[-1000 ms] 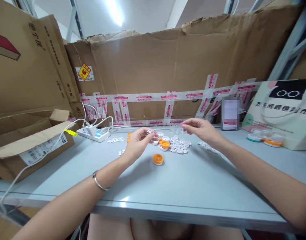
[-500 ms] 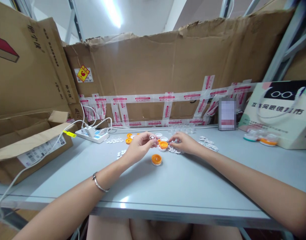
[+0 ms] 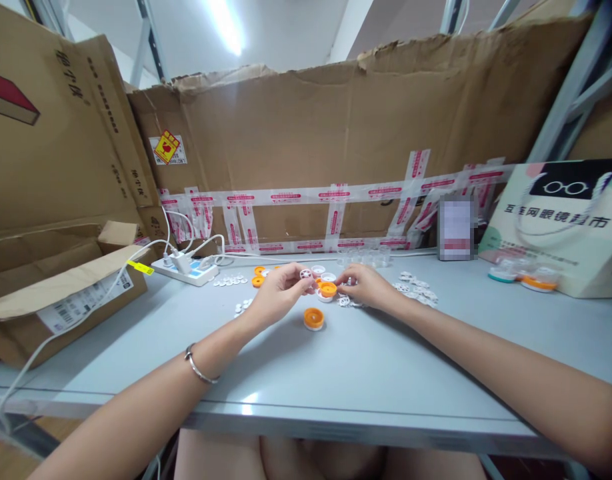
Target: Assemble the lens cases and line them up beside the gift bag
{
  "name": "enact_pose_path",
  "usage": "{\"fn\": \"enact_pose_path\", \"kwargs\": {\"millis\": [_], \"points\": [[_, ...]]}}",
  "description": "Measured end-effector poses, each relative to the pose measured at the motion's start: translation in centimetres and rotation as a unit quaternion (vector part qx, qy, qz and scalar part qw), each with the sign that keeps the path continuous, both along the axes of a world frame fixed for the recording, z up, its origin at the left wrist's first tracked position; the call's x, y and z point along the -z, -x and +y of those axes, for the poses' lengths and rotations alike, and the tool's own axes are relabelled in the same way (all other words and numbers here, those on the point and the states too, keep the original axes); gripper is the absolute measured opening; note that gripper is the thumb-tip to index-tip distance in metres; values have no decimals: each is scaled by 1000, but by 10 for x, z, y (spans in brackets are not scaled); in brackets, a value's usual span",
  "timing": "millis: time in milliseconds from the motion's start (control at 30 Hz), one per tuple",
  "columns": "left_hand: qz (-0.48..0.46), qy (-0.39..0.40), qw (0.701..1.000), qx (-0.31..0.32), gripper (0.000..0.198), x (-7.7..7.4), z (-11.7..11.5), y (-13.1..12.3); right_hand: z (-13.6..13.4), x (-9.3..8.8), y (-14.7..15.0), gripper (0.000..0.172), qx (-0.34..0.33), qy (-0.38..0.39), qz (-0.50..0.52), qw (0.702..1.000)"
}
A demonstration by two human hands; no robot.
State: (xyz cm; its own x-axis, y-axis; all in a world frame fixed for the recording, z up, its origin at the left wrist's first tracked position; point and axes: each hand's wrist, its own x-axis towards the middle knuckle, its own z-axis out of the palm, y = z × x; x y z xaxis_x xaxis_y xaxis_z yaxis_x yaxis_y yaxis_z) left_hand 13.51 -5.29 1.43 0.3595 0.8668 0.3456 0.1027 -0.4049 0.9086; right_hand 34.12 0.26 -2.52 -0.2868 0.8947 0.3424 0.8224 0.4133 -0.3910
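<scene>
A small white spoked disc (image 3: 305, 274) is pinched upright between the thumb and fingers of my left hand (image 3: 283, 289). My right hand (image 3: 365, 285) is low over the table, its fingers curled together at the right edge of an orange cap (image 3: 328, 289); what they grip, if anything, is hidden. White spoked pieces (image 3: 344, 302) lie just under these fingers. Closer to me, an orange round cap with a white base (image 3: 314, 319) stands alone. White rings (image 3: 328, 277) sit behind, between the hands.
White discs (image 3: 230, 281) and orange parts (image 3: 258, 282) lie left; more white pieces (image 3: 417, 291) lie right. Clear cups (image 3: 366, 257) stand at the back. A power strip (image 3: 185, 269), open carton (image 3: 71, 293), phone (image 3: 456, 230), lens cases (image 3: 539, 283) and paper bag (image 3: 551, 227) surround the work area.
My right hand has shifted slightly over the white pieces, its fingers drawn closer together beside the orange cap. My left hand holds the white spoked disc in the same place.
</scene>
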Motion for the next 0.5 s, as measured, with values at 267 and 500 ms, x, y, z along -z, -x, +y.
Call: {"fn": "enact_pose_path", "kwargs": {"millis": [267,500], "points": [[12,7,1000,-1,13,1,1,1,-1,-4,-2,11,-6,12,8,1000],[59,-12,998,-16,20,1,3,3,-22,-32,-13,13,-15,125,144,982]]}}
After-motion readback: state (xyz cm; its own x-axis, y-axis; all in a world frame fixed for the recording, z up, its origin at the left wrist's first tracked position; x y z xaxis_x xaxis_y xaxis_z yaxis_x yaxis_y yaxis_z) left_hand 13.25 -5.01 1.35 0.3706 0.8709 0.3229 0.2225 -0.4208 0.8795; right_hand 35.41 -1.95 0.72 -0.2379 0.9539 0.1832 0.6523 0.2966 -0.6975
